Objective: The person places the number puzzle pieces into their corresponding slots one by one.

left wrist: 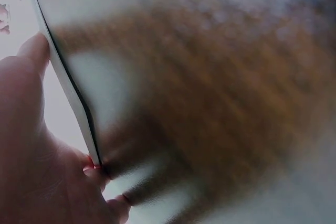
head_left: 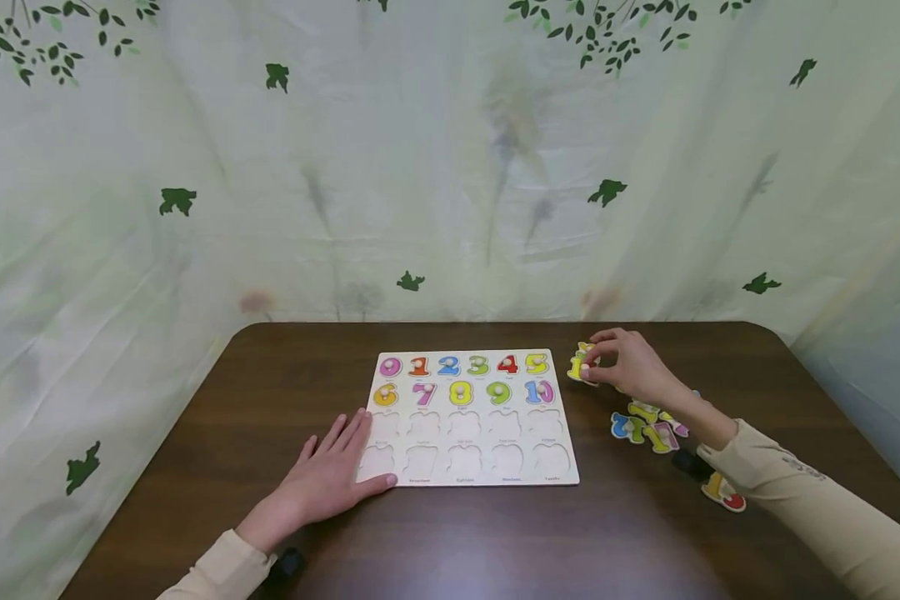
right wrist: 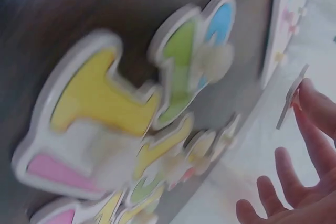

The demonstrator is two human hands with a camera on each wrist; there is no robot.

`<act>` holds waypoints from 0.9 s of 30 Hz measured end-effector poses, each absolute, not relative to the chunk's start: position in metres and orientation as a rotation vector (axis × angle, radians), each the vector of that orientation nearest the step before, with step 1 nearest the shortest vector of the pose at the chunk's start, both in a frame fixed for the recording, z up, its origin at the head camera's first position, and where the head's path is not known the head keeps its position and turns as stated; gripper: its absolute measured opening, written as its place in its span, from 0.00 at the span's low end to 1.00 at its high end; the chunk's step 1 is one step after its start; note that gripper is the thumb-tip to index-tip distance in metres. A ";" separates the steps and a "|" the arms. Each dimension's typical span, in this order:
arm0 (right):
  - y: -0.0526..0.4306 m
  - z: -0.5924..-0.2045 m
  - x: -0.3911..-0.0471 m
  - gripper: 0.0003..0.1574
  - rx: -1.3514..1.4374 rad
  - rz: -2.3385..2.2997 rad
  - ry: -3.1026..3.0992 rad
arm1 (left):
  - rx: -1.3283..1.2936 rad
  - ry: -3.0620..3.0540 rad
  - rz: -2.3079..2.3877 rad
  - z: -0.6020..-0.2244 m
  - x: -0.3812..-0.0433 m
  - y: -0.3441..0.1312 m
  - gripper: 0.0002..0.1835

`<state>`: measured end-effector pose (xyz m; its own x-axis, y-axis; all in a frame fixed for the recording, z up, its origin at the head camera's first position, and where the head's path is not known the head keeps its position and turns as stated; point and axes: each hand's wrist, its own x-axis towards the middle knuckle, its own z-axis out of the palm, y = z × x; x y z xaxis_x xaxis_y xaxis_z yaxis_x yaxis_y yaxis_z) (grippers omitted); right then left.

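A white number puzzle board (head_left: 465, 475) lies on the table, with knobbed numbers 0 to 10 in its upper two rows and bare outlined recesses in the lower two. My left hand (head_left: 330, 479) rests at the board's lower left corner, fingers straight and spread, thumb along the front edge; the left wrist view shows that hand (left wrist: 47, 145) beside the board's edge. To the right of the board, my right hand (head_left: 633, 367) pinches a number puzzle piece (right wrist: 290, 100) between thumb and finger. That piece appears edge-on in the right wrist view, its printed face hidden.
Several loose knobbed number pieces (head_left: 658, 437) lie in a cluster right of the board, partly under the right forearm. Another piece (head_left: 723, 493) sits nearer the front, beside the sleeve. A pale leaf-printed curtain (head_left: 450, 167) hangs behind the brown table (head_left: 285, 375).
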<state>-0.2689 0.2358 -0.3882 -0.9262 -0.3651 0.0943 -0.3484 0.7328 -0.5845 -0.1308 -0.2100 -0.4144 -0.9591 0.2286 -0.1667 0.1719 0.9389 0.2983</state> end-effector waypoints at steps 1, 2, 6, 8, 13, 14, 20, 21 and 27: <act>0.234 -0.388 -0.268 0.03 -0.604 -0.987 2.899 | 0.304 2.896 0.424 -0.414 -0.131 -0.210 0.57; 0.232 -0.388 -0.267 0.03 -0.610 -1.006 2.897 | 0.308 2.896 0.425 -0.415 -0.132 -0.211 0.57; 0.222 -0.389 -0.264 0.05 -0.620 -1.070 2.871 | 0.298 2.879 0.410 -0.414 -0.133 -0.210 0.58; 0.215 -0.389 -0.263 0.06 -0.627 -1.099 2.855 | 0.288 2.870 0.400 -0.413 -0.134 -0.210 0.58; 0.195 -0.389 -0.260 0.07 -0.676 -1.167 2.802 | 0.272 2.861 0.405 -0.412 -0.133 -0.210 0.58; 0.191 -0.389 -0.260 0.07 -0.694 -1.176 2.790 | 0.272 2.860 0.405 -0.412 -0.133 -0.210 0.58; 0.168 -0.392 -0.259 0.05 -0.803 -1.214 2.693 | 0.271 2.863 0.388 -0.412 -0.132 -0.209 0.58; 0.163 -0.392 -0.259 0.04 -0.806 -1.227 2.671 | 0.272 2.867 0.384 -0.411 -0.132 -0.209 0.58; 0.132 -0.390 -0.261 0.04 -0.869 -1.240 2.609 | 0.259 2.870 0.381 -0.412 -0.132 -0.209 0.57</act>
<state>-0.2608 0.1324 -0.3904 -0.8267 -0.5478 0.1282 -0.4452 0.4977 -0.7444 -0.1323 -0.2088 -0.4120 -0.9569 0.2042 -0.2064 0.1434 0.9505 0.2758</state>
